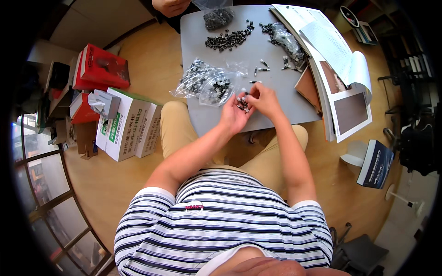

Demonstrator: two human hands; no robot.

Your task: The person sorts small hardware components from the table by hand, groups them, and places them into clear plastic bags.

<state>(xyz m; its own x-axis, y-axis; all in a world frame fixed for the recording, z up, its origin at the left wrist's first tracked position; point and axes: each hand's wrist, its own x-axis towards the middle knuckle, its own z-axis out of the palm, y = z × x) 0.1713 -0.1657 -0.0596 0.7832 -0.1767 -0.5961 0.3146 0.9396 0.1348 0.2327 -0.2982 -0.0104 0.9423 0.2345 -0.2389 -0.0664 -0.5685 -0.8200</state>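
Over the near edge of the grey table, my left hand is cupped, with several small black-and-white parts lying in its palm and fingers. My right hand meets it from the right, thumb and forefinger pinched at a small part mostly hidden by the fingers. Just beyond my left hand lies a clear plastic bag holding black and white pieces. A second clear bag of pale parts touches it. Farther off, several slim black-and-white pieces lie loose on the tabletop.
A pile of small black parts sits mid-table, before a bag of dark parts. Another person's hand shows at the far left. Large sample boards with papers cover the right side. White cartons stand left on the floor.
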